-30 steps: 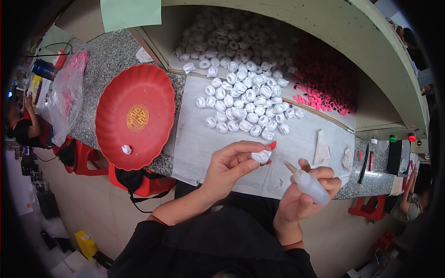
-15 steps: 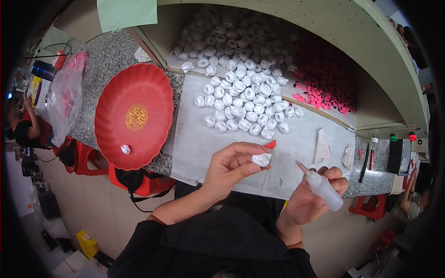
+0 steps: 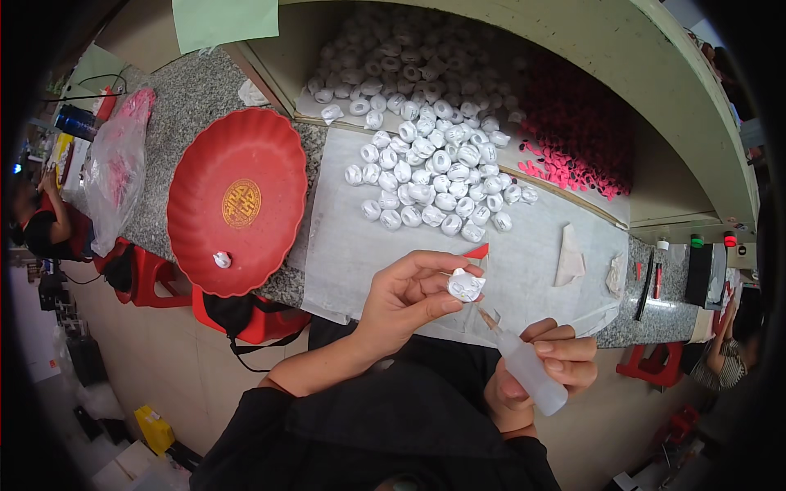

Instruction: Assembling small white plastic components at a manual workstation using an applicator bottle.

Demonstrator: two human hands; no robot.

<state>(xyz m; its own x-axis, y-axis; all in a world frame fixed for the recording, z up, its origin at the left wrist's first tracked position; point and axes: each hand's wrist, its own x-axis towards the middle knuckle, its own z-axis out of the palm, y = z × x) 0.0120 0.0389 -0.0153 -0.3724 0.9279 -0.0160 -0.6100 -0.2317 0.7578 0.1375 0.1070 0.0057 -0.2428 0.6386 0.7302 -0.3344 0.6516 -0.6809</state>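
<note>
Between the thumb and fingers of my left hand (image 3: pixel 409 299) is a small white cat-head piece (image 3: pixel 466 286) with pointed ears, its face turned up. My right hand (image 3: pixel 544 368) is wrapped round a translucent white squeeze bottle (image 3: pixel 532 372). The bottle's thin nozzle points up and left, close below the cat-head piece; whether the two touch I cannot tell. Beyond my hands, a heap of similar white pieces (image 3: pixel 442 159) spreads over a white sheet (image 3: pixel 532 245) and back into the shelf. One more white piece (image 3: pixel 222 259) lies in the scalloped red tray (image 3: pixel 278 164) on the left.
Inside the shelf (image 3: pixel 688 164) at the right is a pile of small pink and black pieces (image 3: pixel 573 139). Crumpled tissue (image 3: pixel 568 260) and a red scrap (image 3: pixel 480 251) lie on the sheet. Red stools (image 3: pixel 262 323) stand below the bench. Other people work at both sides.
My right hand has brought the squeeze bottle left and slightly down, nearer my left hand. The cat-head piece has been turned so its face shows.
</note>
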